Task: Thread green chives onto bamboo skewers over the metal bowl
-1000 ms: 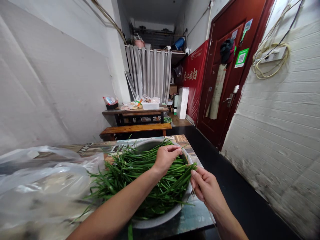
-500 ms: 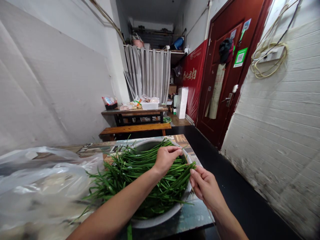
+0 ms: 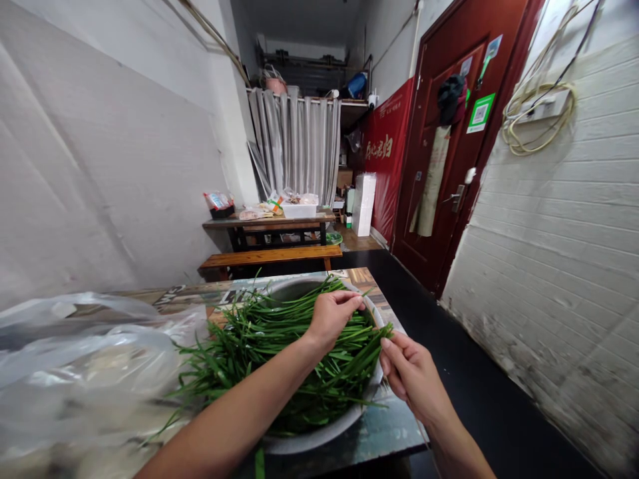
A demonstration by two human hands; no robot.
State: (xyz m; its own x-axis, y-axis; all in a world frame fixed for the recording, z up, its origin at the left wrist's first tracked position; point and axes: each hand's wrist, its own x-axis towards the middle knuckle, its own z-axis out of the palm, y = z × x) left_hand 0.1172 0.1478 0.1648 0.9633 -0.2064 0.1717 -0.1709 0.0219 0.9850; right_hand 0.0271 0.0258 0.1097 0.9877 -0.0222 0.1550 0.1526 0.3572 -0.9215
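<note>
Far out to the left of both hands: a crinkly clear plastic bag point(image 3: 84, 359), lying on the table point(image 3: 384, 432). Just right of the bag, under both hands: a big round bowl point(image 3: 319, 436), piled full with long green chives point(image 3: 259, 346). On top of the pile: the left hand point(image 3: 332, 316), arm stretched across the bowl, fingers bent down and closed lightly on a few chives near the far rim. Just right of that hand, at the bowl's right edge: the right hand point(image 3: 412, 376), thumb and first finger pinched shut on the tips of some chives poking over the rim. Hands close together, not touching. Far behind the hands: a bench point(image 3: 272, 256), then another table point(image 3: 269, 223) with bags and a white tub on top. Up to the right of the right hand: a red door point(image 3: 449, 153), then a white brick wall point(image 3: 559, 266).
</note>
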